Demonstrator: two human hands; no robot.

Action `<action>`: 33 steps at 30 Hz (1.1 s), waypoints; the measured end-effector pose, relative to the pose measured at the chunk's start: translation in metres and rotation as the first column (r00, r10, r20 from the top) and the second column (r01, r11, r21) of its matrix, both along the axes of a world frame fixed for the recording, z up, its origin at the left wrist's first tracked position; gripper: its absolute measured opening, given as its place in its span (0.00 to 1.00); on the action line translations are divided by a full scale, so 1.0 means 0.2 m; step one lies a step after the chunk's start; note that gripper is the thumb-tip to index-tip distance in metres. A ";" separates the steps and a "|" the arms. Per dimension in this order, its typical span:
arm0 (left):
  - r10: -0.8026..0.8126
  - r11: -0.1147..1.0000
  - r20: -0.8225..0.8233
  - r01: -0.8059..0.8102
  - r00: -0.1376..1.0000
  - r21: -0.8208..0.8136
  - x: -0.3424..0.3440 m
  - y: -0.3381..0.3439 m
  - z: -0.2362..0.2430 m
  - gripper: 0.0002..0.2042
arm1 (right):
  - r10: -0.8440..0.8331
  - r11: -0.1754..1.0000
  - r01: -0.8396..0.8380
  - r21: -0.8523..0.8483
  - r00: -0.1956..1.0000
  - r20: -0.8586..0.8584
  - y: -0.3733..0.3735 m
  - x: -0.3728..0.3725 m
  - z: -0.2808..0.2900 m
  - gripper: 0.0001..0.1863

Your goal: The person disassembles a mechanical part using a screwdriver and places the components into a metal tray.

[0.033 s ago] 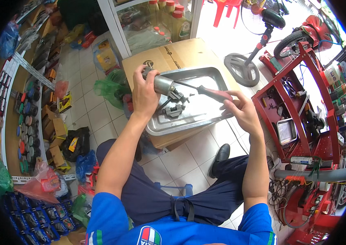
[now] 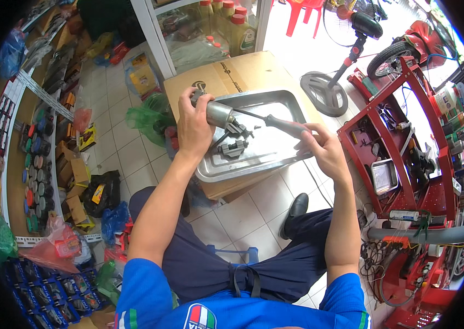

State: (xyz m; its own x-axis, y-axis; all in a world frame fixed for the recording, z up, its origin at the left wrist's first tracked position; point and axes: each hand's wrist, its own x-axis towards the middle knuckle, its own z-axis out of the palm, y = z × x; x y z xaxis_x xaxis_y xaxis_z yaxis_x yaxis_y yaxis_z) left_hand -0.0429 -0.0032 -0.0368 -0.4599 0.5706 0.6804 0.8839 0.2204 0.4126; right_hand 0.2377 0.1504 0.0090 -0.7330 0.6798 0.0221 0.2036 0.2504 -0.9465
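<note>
My left hand [image 2: 195, 129] is wrapped round a silver cylindrical starter motor [image 2: 219, 114], holding it tilted over the left side of a shallow metal tray [image 2: 256, 169]. My right hand [image 2: 326, 154] pinches the end of a screwdriver [image 2: 287, 127] with a grey and red handle. Its dark shaft points left, and the tip meets the end of the motor; the exact contact is too small to make out. Below the motor, a dark grey metal bracket-like part [image 2: 234, 149] lies in the tray. Small dark pieces [image 2: 257, 127] lie near it.
The tray rests on a cardboard box [image 2: 265, 66]. Behind stands a glass cabinet [image 2: 169, 49] with several bottles [image 2: 237, 35]. A fan stand [image 2: 325, 93] and red tool trolley [image 2: 402, 137] are to the right. Stocked shelves [image 2: 35, 159] line the left. My knees flank the box.
The screwdriver handle has turned about its length, showing more grey where red faced up. My right fingers have shifted slightly on it; the left hand and motor look the same.
</note>
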 end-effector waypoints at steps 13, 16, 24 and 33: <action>0.014 1.000 0.019 -0.014 1.000 -0.014 0.00 0.00 0.00 0.25 | -0.037 0.999 0.039 0.017 0.995 -0.091 -0.04 -0.03 0.01 0.16; 0.008 1.000 0.012 -0.008 1.000 -0.002 0.00 0.00 0.00 0.25 | -0.025 0.998 0.029 0.061 0.998 -0.059 -0.02 -0.03 -0.02 0.17; -0.001 1.000 0.007 0.001 1.000 -0.008 0.00 0.00 -0.01 0.25 | -0.108 0.994 0.109 -0.013 0.994 0.033 -0.04 -0.06 -0.03 0.19; -0.011 1.000 0.009 0.011 1.000 0.016 0.00 0.00 -0.01 0.25 | 0.020 0.998 -0.028 -0.063 0.991 -0.132 -0.03 -0.02 0.01 0.18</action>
State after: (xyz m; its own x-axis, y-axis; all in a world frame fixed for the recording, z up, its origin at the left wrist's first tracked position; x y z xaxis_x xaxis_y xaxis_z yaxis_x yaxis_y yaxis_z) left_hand -0.0439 -0.0027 -0.0379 -0.4597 0.5643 0.6857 0.8825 0.2040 0.4237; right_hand 0.2339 0.1454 0.0106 -0.7428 0.6651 0.0761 0.0707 0.1910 -0.9790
